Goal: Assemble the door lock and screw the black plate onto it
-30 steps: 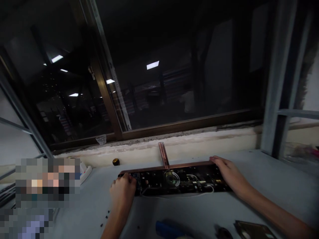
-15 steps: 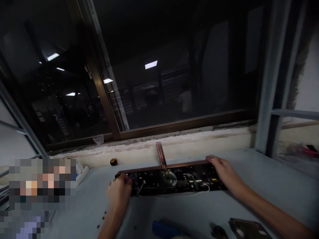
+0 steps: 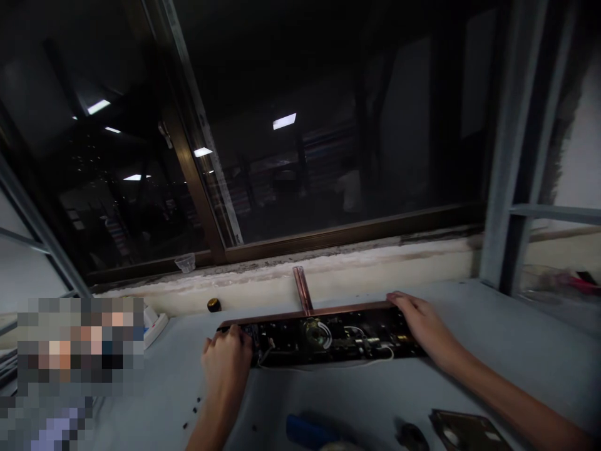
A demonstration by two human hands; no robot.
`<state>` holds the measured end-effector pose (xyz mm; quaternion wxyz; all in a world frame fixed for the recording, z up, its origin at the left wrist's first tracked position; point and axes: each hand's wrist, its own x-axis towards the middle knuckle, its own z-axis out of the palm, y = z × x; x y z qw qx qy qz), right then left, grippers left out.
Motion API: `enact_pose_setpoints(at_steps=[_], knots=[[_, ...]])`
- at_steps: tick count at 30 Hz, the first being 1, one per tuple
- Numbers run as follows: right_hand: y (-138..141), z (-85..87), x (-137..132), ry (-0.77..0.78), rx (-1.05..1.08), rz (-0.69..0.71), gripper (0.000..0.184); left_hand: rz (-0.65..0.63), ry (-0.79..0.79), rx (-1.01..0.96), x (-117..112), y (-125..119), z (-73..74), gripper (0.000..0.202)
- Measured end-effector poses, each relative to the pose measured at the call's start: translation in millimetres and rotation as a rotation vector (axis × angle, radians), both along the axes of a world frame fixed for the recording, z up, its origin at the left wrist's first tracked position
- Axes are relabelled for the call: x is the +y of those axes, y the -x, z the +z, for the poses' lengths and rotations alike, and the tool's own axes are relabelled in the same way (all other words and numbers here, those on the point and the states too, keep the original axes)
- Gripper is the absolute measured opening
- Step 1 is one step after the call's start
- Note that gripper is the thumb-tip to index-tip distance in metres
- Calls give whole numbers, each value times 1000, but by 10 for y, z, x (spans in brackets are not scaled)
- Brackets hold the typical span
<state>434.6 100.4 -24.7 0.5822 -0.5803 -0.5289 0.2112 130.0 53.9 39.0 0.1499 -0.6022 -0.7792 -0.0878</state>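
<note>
A long, narrow device panel [image 3: 291, 347] with a copper-coloured top edge lies across the grey table. Its dark inner side faces me, showing wiring, small electronic parts and a round piece with a white curved strip near the middle. My left hand [image 3: 228, 351] is closed around the panel's left end, fingers over the top edge. At the opposite end, my right hand [image 3: 416, 316] grips the upper right corner; its fingertips are partly hidden behind the edge. From behind the panel's middle rises a shiny copper tube [image 3: 303, 291]. A white wire [image 3: 375, 361] droops along the lower edge.
Behind the table [image 3: 474, 351] run a wall ledge and dark window. A black-and-gold cap [image 3: 214, 305] stands at the back left, near a white power strip [image 3: 156, 330]. Several small black bits, a blue-handled tool [image 3: 312, 431] and a dark metal plate [image 3: 469, 430] lie in front.
My left hand has shifted slightly right along the panel's end. The right hand and the panel have hardly moved.
</note>
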Motion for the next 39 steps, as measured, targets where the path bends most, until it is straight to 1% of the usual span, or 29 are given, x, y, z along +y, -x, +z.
enact_pose_setpoints(at_steps=[3, 7, 10, 13, 14, 16, 18, 20, 23, 28, 31, 33, 36, 39], knots=[[5, 0, -4, -12, -17, 0, 26, -23, -37, 2, 3, 20, -25, 25], [12, 18, -10, -36, -50, -9, 26, -70, -140, 31, -4, 56, -64, 18], [14, 34, -14, -25, -65, -14, 26, -38, -212, 64, -7, 67, -83, 15], [13, 37, -15, -21, -65, -8, 26, -45, -308, 49, 27, 95, -76, 28], [12, 35, -14, -21, -64, -5, 26, -70, -304, 8, 50, 116, -69, 34], [10, 27, -11, -24, -61, 2, 26, -126, -206, -123, 108, 171, -52, 38], [7, 22, -7, -33, -59, 9, 26, -175, -70, -238, 168, 229, -38, 33], [5, 23, -6, -31, -59, 10, 25, -205, -11, -272, 213, 268, -30, 28], [5, 31, -11, -13, -55, 2, 26, -226, -26, -254, 237, 274, -23, 26], [9, 34, -20, -3, -46, -7, 26, -222, -31, -257, 215, 242, -9, 28], [11, 29, -16, -8, -42, -4, 26, -235, -36, -286, 215, 285, -21, 29], [11, 26, -11, -6, -36, -5, 25, -273, -41, -334, 230, 348, -40, 29], [7, 21, -5, 2, -27, 2, 26, -381, -39, -433, 263, 460, -66, 32], [1, 7, 4, -5, -22, 13, 25, -450, -44, -512, 279, 533, -58, 33]])
